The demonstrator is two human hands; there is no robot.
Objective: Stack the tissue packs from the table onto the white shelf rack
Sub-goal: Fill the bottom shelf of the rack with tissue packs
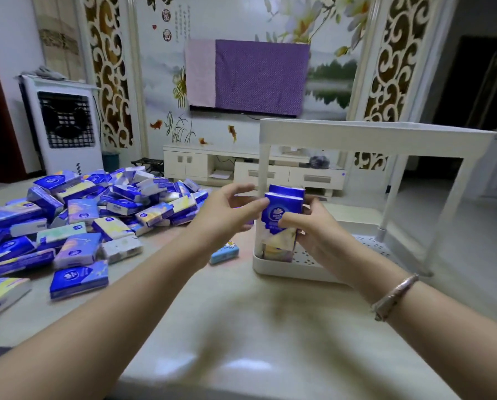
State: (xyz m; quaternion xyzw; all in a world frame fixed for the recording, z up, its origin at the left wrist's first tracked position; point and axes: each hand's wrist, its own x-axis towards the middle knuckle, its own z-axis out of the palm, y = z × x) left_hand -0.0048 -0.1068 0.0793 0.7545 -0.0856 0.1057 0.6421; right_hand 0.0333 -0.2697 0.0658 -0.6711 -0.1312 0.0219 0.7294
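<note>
Two blue and white tissue packs (283, 204) stand upright at the left end of the white shelf rack (357, 134), on its perforated lower tray (273, 269). My right hand (307, 226) grips the front pack, thumb across its face. My left hand (230, 207) is beside the packs on their left, fingers relaxed, one fingertip touching the front pack's top corner. A large heap of tissue packs (77, 215) lies on the table (241, 327) to the left.
One light blue pack (224, 252) lies alone on the table just left of the rack. The rack's top shelf hangs over the tray, held by thin posts. Behind are a covered TV, a white cabinet and a fan unit.
</note>
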